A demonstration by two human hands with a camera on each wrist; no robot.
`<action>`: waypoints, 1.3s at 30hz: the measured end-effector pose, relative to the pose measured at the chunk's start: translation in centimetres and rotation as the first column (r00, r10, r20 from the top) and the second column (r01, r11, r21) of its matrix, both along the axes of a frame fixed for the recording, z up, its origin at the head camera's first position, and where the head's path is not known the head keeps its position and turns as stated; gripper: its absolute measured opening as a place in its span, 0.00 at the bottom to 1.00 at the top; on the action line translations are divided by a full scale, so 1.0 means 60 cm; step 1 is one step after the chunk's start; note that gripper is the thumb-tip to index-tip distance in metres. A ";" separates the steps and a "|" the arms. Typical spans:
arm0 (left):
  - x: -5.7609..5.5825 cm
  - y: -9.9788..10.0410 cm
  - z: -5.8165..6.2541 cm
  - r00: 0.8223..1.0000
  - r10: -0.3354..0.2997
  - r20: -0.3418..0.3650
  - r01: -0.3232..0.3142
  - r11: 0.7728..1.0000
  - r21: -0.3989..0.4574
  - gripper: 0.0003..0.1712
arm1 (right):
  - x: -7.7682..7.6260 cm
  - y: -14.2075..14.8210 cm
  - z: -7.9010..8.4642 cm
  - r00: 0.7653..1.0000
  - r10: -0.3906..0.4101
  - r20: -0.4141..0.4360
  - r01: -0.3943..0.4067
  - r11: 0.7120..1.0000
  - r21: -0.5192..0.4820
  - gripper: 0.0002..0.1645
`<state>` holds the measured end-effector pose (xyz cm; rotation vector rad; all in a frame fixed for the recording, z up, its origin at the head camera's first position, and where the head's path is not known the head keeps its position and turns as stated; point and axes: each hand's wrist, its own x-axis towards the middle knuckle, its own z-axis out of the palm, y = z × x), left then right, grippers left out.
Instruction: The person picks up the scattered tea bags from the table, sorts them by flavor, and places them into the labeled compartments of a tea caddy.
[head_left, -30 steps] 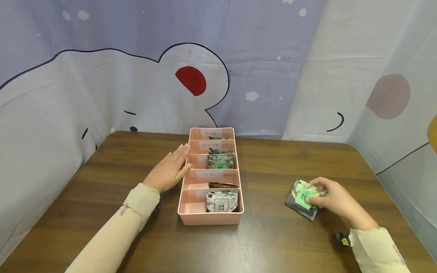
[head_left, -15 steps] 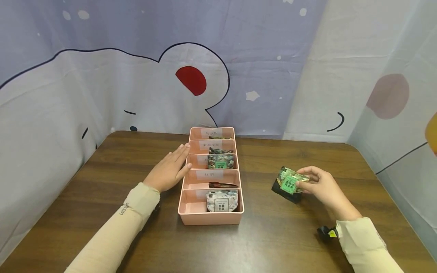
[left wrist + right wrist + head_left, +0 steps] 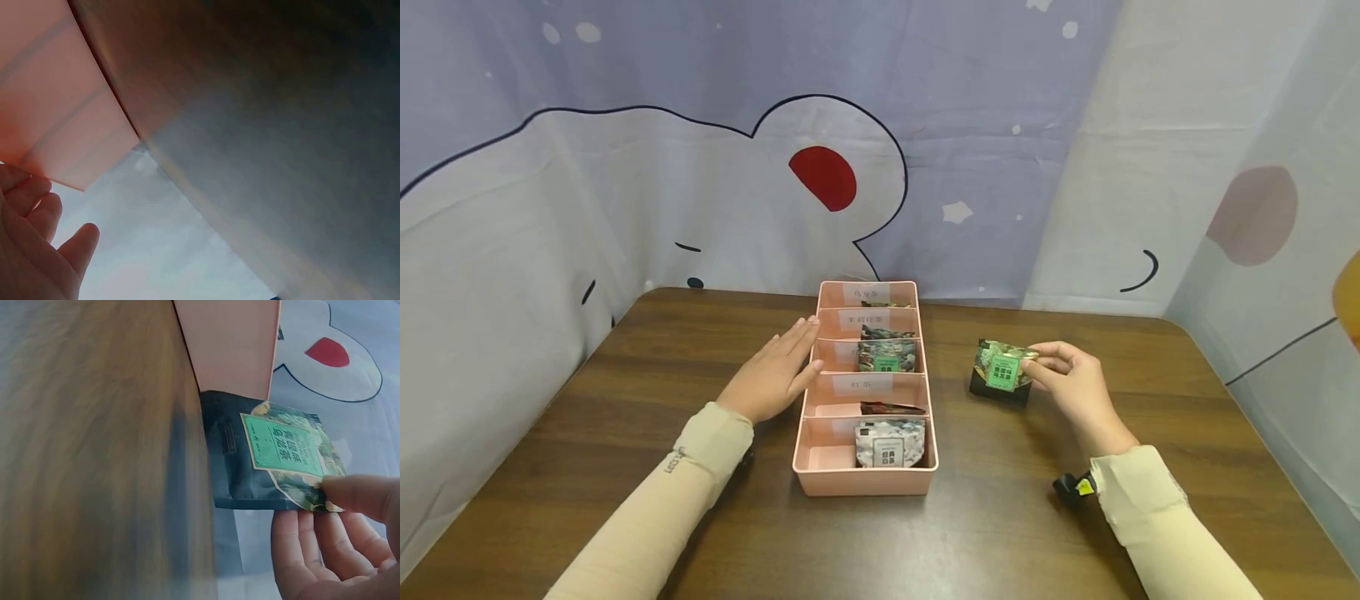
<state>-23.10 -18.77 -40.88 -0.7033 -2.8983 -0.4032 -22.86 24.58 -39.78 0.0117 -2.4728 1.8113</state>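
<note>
A green-and-black tea packet (image 3: 1000, 373) with a bright green label is pinched at its edge between the thumb and fingers of my right hand (image 3: 1071, 387), to the right of the pink box. In the right wrist view the packet (image 3: 269, 453) stands on edge close over the table, overlapping the box wall. My left hand (image 3: 772, 373) rests with straight fingers along the left rim of the pink divided box (image 3: 865, 482). In the left wrist view those fingers (image 3: 47, 212) touch the box wall.
Labelled compartments in the box hold tea packets: a white one (image 3: 891, 443) in front, a dark red one (image 3: 891, 408), a green one (image 3: 886, 357), and darker ones behind. A patterned curtain (image 3: 970, 150) hangs behind the wooden table (image 3: 992, 517).
My right hand has carried the tea packet left and away from me, toward the box, and the packet has turned more upright. My left hand has stayed at the box rim.
</note>
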 end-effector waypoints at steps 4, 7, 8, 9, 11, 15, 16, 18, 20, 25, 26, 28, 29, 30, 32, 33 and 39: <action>0.001 0.001 0.001 1.000 -0.002 0.002 0.002 1.000 -0.002 0.40 | -0.015 -0.016 0.003 1.000 -0.023 -0.018 0.022 0.998 -0.062 0.21; 0.001 0.000 0.002 1.000 0.002 0.006 -0.002 1.000 -0.008 0.39 | -0.024 -0.028 0.009 0.999 -0.027 -0.043 0.022 0.995 -0.099 0.20; 0.001 0.001 0.002 1.000 0.004 0.009 -0.004 1.000 -0.010 0.39 | -0.028 -0.032 0.010 0.998 -0.026 -0.056 0.020 0.995 -0.102 0.20; 0.001 0.001 0.003 1.000 0.004 0.009 -0.004 1.000 -0.012 0.39 | -0.031 -0.036 0.012 0.997 -0.026 -0.069 0.019 0.994 -0.105 0.20; 0.002 0.001 0.004 1.000 0.007 0.019 -0.007 1.000 -0.015 0.39 | -0.037 -0.044 0.015 0.995 -0.021 -0.099 0.010 0.994 -0.110 0.19; 0.003 0.003 0.007 1.000 0.008 0.028 -0.008 1.000 -0.008 0.40 | -0.052 -0.057 0.020 0.989 -0.020 -0.147 0.004 0.994 -0.107 0.18; 0.003 0.003 0.007 0.999 0.008 0.031 -0.008 1.000 -0.006 0.40 | -0.056 -0.059 0.021 0.988 -0.021 -0.156 0.004 0.994 -0.109 0.18; 0.003 0.003 0.006 1.000 0.007 0.027 -0.006 1.000 -0.005 0.40 | -0.064 -0.066 0.023 0.984 -0.031 -0.175 0.011 0.994 -0.113 0.17; 0.002 0.003 0.006 1.000 0.006 0.023 -0.006 1.000 -0.008 0.40 | -0.072 -0.072 0.026 0.981 -0.040 -0.191 0.018 0.993 -0.117 0.17; 0.002 0.002 0.004 1.000 0.007 0.021 -0.007 1.000 -0.012 0.40 | -0.091 -0.087 0.031 0.975 -0.052 -0.215 0.025 0.992 -0.124 0.16; 0.002 0.002 0.004 1.000 0.007 0.022 -0.006 1.000 -0.011 0.40 | -0.095 -0.090 0.032 0.974 -0.051 -0.219 0.023 0.992 -0.127 0.15; 0.003 0.001 0.004 1.000 0.007 0.023 -0.006 1.000 -0.009 0.40 | -0.102 -0.097 0.035 0.973 -0.050 -0.226 0.019 0.990 -0.138 0.15; 0.003 0.001 0.003 1.000 0.007 0.024 -0.007 1.000 -0.009 0.40 | -0.105 -0.101 0.037 0.971 -0.050 -0.233 0.017 0.989 -0.144 0.14; 0.003 0.002 0.003 1.000 0.007 0.024 -0.007 1.000 -0.010 0.40 | -0.108 -0.105 0.038 0.969 -0.050 -0.242 0.015 0.989 -0.146 0.14; 0.003 0.002 0.003 1.000 0.006 0.022 -0.006 1.000 -0.011 0.40 | -0.113 -0.113 0.042 0.965 -0.053 -0.258 0.014 0.989 -0.149 0.13; 0.003 0.002 0.003 1.000 0.006 0.022 -0.006 1.000 -0.011 0.40 | -0.116 -0.118 0.044 0.962 -0.058 -0.268 0.017 0.988 -0.155 0.13; 0.002 0.001 0.003 1.000 0.004 0.021 -0.004 1.000 -0.010 0.40 | -0.129 -0.149 0.056 0.941 -0.079 -0.330 0.009 0.978 -0.207 0.12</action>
